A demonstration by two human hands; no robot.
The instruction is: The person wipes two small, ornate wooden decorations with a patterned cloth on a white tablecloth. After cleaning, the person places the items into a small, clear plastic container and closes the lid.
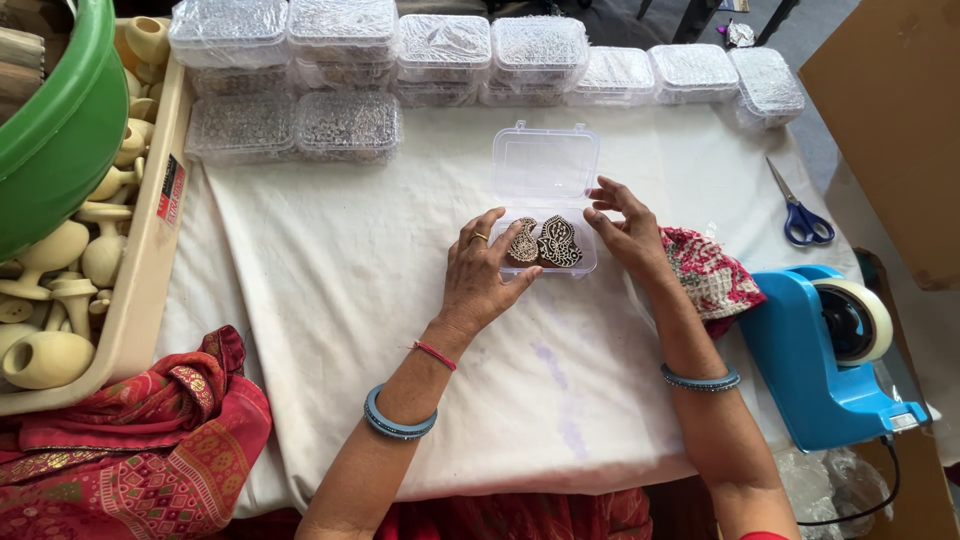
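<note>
Both hands (480, 275) (625, 230) flank open box (545, 200), lid pointing away.

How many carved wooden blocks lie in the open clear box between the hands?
2: one carved block lies at the left of the open clear box, touched by the left hand; the other block lies beside it, nearer the right hand.

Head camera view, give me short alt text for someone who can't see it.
Two hands, left hand and right hand, flank an open clear plastic box holding two carved wooden blocks on a white cloth. Closed clear boxes line the back; blue tape dispenser sits right.
</note>
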